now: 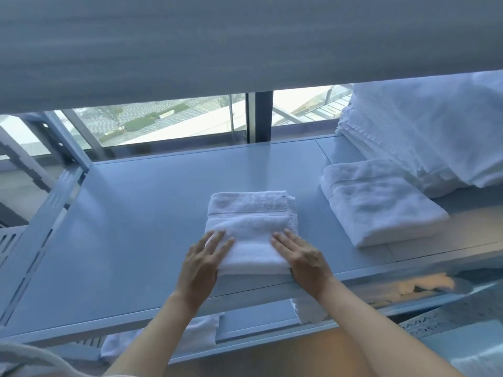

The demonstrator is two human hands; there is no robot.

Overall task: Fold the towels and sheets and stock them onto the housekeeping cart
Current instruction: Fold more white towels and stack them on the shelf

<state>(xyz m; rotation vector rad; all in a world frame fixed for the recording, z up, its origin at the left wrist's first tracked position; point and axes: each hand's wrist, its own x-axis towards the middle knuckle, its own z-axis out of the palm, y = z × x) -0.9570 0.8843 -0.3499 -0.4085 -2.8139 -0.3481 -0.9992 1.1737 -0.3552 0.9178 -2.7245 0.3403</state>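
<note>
The folded white towel (251, 229) was pressed flat near the cart shelf's (130, 213) near edge by the left hand (202, 263) and right hand (302, 261), fingers straight and slightly spread, and it could be knocked off by a careless pull.

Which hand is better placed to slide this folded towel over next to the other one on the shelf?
Probably left: the left hand rests on the towel side away from the second towel.

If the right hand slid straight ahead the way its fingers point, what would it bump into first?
Nothing new: the right hand already rests on the folded towel, fingers pointing up-left across it. Past the towel comes bare shelf, then probably the window; depth is hard to judge.
</note>
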